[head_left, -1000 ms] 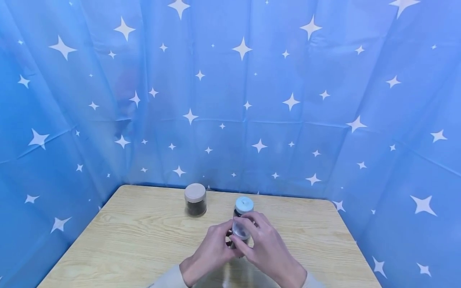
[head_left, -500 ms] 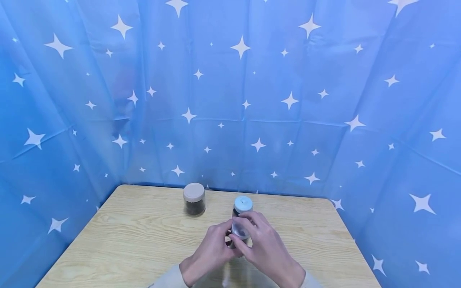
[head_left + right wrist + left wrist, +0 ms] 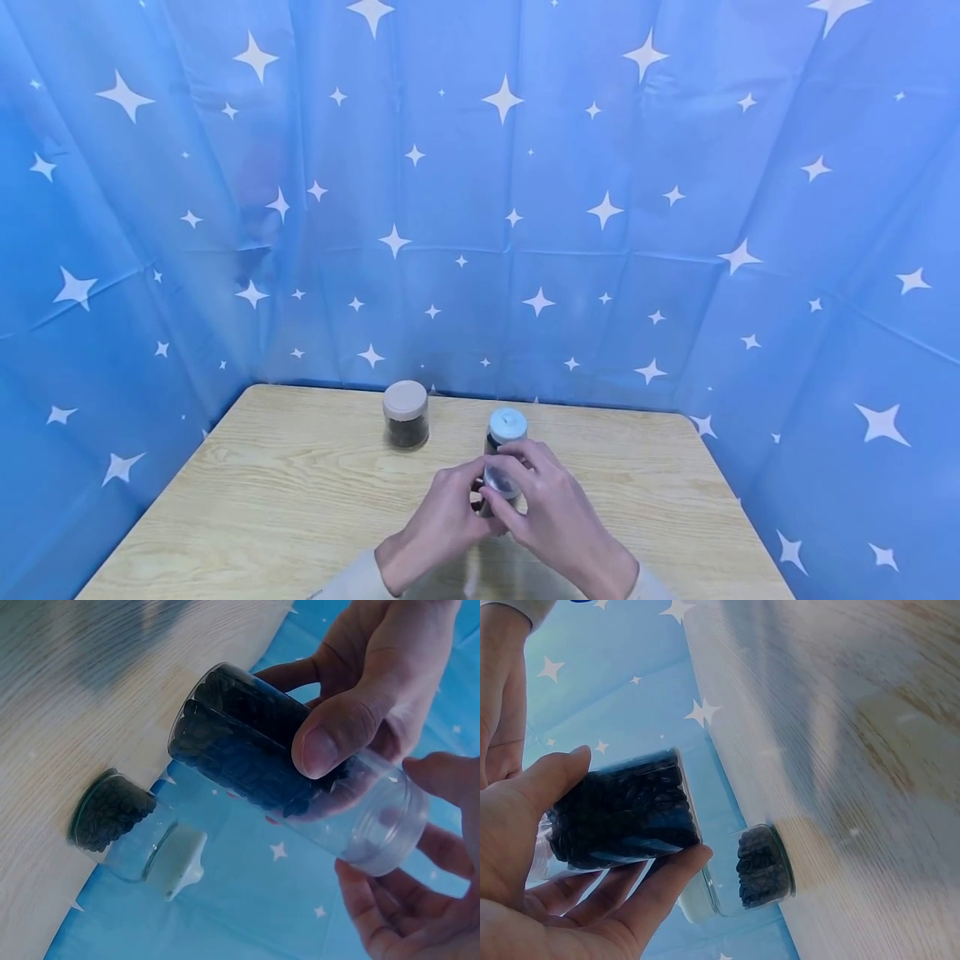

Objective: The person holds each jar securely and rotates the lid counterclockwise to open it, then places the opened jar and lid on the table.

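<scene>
A clear cylindrical jar [image 3: 240,742] holds dark, bean-like pieces up to part of its height. My left hand [image 3: 446,508] grips its body, thumb on one side and fingers on the other. At the jar's top, the fingertips and thumb of my right hand [image 3: 558,521] pinch the rim of a clear lid [image 3: 390,832]. The left wrist view shows the jar's base raised above the wooden table [image 3: 840,787]. Just beyond the hands stands a glass jar with a pale blue lid [image 3: 508,425], also partly filled with dark pieces.
A wider jar with a beige lid [image 3: 407,402] and dark contents stands upright at the back of the table, left of the blue-lidded one. Blue curtains [image 3: 465,183] with white stars enclose the table's back and sides.
Both hands stay in nearly the same place on the jar. The right fingertips and clear lid show only a very slight shift; the standing jars keep their places.
</scene>
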Available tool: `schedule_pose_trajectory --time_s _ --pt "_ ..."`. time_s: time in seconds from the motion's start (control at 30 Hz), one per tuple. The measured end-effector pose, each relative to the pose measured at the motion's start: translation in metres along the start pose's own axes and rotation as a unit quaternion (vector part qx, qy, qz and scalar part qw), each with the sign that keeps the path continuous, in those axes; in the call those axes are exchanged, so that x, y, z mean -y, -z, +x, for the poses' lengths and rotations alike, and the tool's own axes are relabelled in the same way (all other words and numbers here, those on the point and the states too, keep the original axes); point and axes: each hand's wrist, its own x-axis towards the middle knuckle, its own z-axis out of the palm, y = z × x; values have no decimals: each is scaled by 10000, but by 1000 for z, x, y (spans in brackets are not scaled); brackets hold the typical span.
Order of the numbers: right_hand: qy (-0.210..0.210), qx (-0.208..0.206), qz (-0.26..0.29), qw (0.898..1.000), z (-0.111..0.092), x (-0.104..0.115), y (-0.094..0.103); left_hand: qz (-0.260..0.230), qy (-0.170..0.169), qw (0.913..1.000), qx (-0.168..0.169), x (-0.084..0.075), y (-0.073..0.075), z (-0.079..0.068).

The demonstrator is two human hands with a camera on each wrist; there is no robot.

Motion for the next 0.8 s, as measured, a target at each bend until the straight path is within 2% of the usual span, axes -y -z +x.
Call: schedule_pose_trajectory --time_s 0.3,0.53,0.8 --pt "14 66 20 10000 -1 -3 0 19 -84 10000 -15 3 -1 0" --pt "30 176 56 9998 -3 -4 -1 -145 -30 9998 118 7 -2 -2" --pt "288 142 307 9990 -4 -9 1 -136 -93 9998 97 5 -3 0"
